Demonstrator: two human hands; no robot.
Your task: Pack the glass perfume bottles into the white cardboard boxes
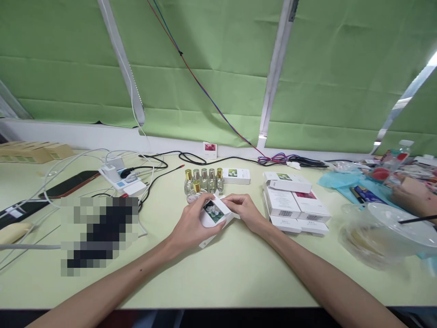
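Note:
My left hand (189,223) is wrapped round a small white carton (214,211) with a white-flower picture on its face. Flaps stand out at the carton's far and right ends, and one hangs at its near end. The fingers of my right hand (244,208) are pinched together at the right-end flap. Just beyond the carton stand several small clear glass bottles (204,184) with gold or silver caps. A round, clear-looking object (193,197) lies partly hidden behind my left fingers. What the carton holds inside cannot be seen.
Right of my hands, white cartons (282,202) are stacked; another carton (241,176) lies behind the bottles. A lidded plastic bowl (398,223) and blue plastic (336,184) occupy the right. Leftward are a power strip (128,184), tangled cables, a phone (70,183) and a pixelated dark patch.

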